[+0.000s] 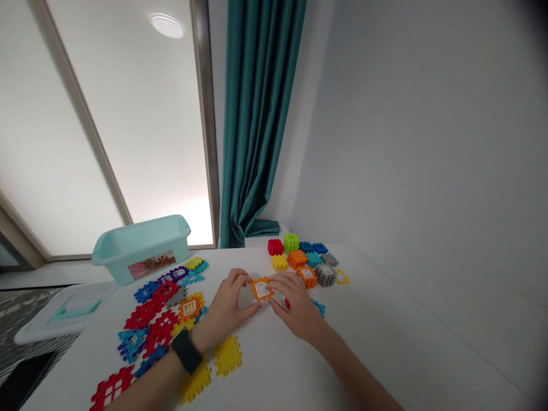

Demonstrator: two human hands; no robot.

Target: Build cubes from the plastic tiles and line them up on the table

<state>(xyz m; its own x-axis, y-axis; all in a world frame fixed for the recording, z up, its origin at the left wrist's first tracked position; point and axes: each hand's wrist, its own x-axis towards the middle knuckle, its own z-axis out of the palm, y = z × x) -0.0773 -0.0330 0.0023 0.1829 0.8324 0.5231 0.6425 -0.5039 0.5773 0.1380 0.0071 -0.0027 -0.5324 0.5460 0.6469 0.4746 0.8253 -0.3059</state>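
An orange plastic window tile (261, 289) is pinched between the left hand (225, 302) and the right hand (295, 302) at 12 o'clock on the worktop (274, 365) — it could be dropped if the grip is slackened.

The table (377, 325) is offering passage right of the right hand (297, 302); tiles (160, 328) are crowding the left hand (225, 302), with the bin (141, 251) standing beyond them.

You can read no words, numbers or brands here. The printed label (151, 265) on the pale teal plastic bin (166, 242) is too small and blurred, and your black wristwatch (186, 351) shows nothing legible.
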